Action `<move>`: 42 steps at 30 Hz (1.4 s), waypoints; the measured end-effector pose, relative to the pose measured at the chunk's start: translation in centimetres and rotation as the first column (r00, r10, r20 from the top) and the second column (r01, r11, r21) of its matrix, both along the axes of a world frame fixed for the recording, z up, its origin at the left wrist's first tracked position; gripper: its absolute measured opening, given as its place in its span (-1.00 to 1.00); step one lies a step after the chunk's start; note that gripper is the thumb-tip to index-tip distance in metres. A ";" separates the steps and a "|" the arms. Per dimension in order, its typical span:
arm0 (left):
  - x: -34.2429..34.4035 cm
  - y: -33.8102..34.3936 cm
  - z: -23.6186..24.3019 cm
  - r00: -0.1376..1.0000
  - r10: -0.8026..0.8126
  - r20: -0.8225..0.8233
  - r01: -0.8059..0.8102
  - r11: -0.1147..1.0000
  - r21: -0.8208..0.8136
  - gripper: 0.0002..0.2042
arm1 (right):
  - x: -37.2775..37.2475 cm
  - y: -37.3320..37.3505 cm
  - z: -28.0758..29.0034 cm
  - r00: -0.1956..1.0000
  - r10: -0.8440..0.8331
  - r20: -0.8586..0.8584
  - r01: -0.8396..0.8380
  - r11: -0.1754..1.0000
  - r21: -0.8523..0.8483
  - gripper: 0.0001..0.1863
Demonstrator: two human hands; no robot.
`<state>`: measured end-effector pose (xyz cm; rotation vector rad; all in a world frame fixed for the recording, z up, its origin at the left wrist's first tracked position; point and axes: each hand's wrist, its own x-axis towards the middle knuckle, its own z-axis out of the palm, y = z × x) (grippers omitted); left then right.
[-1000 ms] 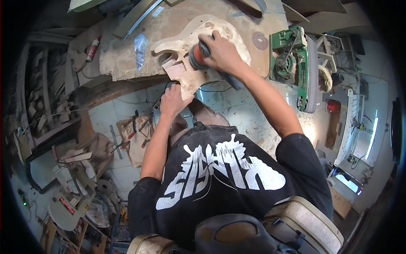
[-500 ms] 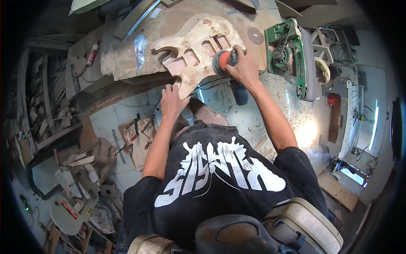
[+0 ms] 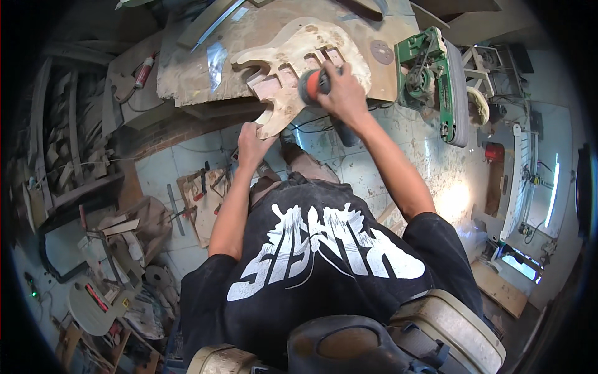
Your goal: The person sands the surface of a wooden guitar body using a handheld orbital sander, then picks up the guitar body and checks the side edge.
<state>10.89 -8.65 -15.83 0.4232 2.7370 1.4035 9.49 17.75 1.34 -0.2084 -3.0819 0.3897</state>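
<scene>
A pale wooden guitar body (image 3: 293,53) with several routed cavities lies on the workbench, its near horn jutting past the bench edge. My left hand (image 3: 252,144) grips the tip of that horn. My right hand (image 3: 344,93) is closed around the top of an orange and black orbital sander (image 3: 316,85). The sander rests on the body's face, beside the cavities, near its right waist curve. A dark dust canister (image 3: 346,132) hangs off the sander's back, below my right wrist.
A green belt sander (image 3: 430,87) stands at the bench's right end. On the wooden workbench (image 3: 187,71) lie a clear plastic piece (image 3: 216,65) and a round sanding disc (image 3: 382,52). A red and white tube (image 3: 144,71) is at the left. Clamps on a board (image 3: 205,193) lie on the floor.
The sander and my right hand have moved left across the guitar body, toward its cavities. In the picture, the body and bench have shifted slightly right. My left hand keeps its grip on the horn.
</scene>
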 end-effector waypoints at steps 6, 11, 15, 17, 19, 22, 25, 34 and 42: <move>-0.3 -0.2 0.4 0.998 -0.027 0.057 0.029 0.999 -0.041 -0.52 | 0.4 0.0 -0.3 0.999 -0.044 -0.032 0.044 0.999 -0.008 -0.26; -0.6 -0.5 0.2 0.998 -0.041 0.057 0.042 0.999 -0.025 -0.53 | 1.1 -2.1 -0.3 0.996 0.090 -0.013 -0.091 0.996 -0.025 -0.24; -0.9 -0.3 0.2 0.996 -0.063 0.066 0.067 0.997 -0.048 -0.51 | -0.7 1.5 -0.7 0.993 -0.004 -0.119 0.005 1.000 0.003 -0.24; -1.0 -0.2 0.5 0.994 -0.068 0.083 0.073 0.996 -0.056 -0.50 | -0.9 2.3 -0.5 0.992 -0.008 -0.126 0.008 1.000 -0.004 -0.25; -0.9 -0.3 0.4 0.996 -0.061 0.072 0.065 0.996 -0.053 -0.50 | -0.6 1.9 -0.3 0.994 0.038 -0.099 -0.036 0.999 0.020 -0.25; -1.0 -0.5 0.1 0.995 -0.075 0.062 0.078 0.996 -0.051 -0.50 | 0.1 -0.6 -0.8 0.985 0.153 -0.078 -0.156 0.987 -0.028 -0.22; -0.9 -0.6 0.1 0.995 -0.076 0.063 0.079 0.996 -0.039 -0.50 | -0.2 -0.7 -0.7 0.979 0.190 -0.071 -0.192 0.981 -0.023 -0.23; -0.8 -0.5 0.2 0.996 -0.054 0.076 0.056 0.998 -0.022 -0.51 | 1.3 -1.2 -0.4 0.991 0.114 -0.072 -0.117 0.993 -0.032 -0.24; -1.0 -0.5 0.8 0.990 -0.058 0.128 0.063 0.997 -0.033 -0.51 | 0.0 2.5 -0.3 0.998 0.035 -0.048 -0.035 0.999 0.006 -0.23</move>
